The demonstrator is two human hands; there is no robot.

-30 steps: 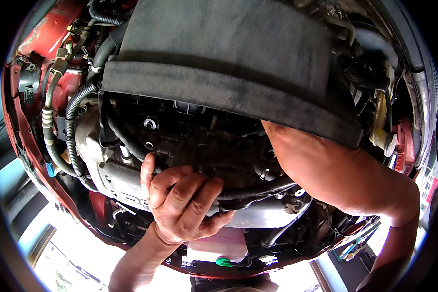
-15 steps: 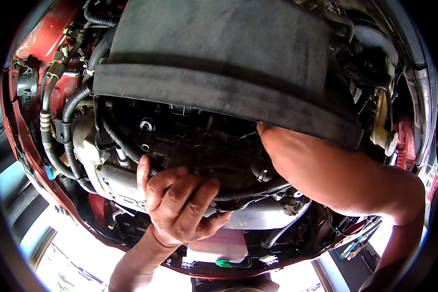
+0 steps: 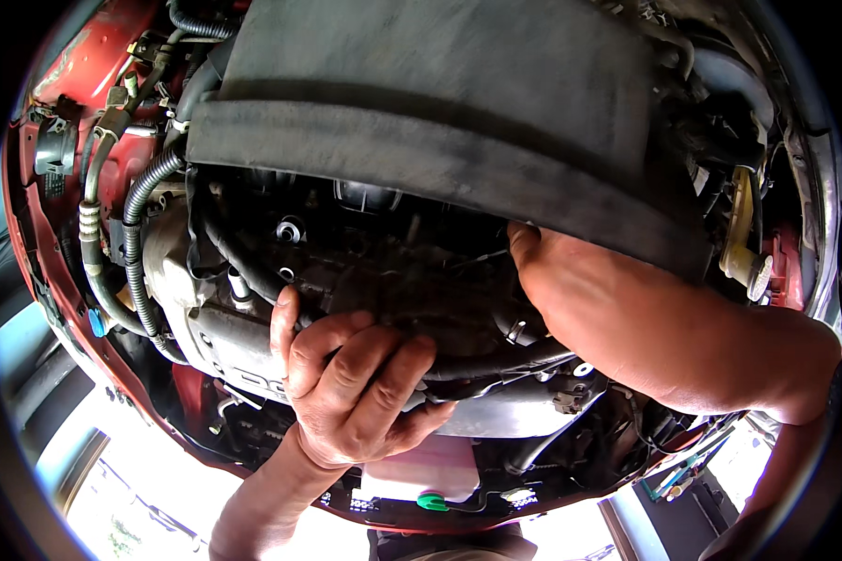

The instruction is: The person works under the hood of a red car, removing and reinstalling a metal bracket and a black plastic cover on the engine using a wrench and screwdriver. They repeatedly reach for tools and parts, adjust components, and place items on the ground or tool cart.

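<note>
My left hand point(image 3: 360, 388) lies over the front of the engine, its fingers curled round a thick black hose point(image 3: 243, 271) that crosses the engine and continues right. A large dark grey plastic cover point(image 3: 440, 65) spans the back of the engine bay, its front lip raised off the engine. From the right, my right arm reaches under that lip. Just the wrist end of my right hand point(image 3: 526, 245) shows there; the cover hides its fingers and whatever they touch. In the shadowed gap beneath the lip sits a metal ring-shaped fitting point(image 3: 291, 229).
Ribbed hoses point(image 3: 133, 252) and metal pipes run down the left side by the red body panel point(image 3: 94, 61). In front stands a pinkish translucent reservoir point(image 3: 421, 472) with a green cap point(image 3: 432, 502). A yellowish reservoir neck point(image 3: 744, 243) rises at the right.
The cover's front lip sits slightly higher, and more of the gap beneath shows. Slightly more of my right hand's wrist end is visible. My left hand keeps its grip; the whole view has shifted a little.
</note>
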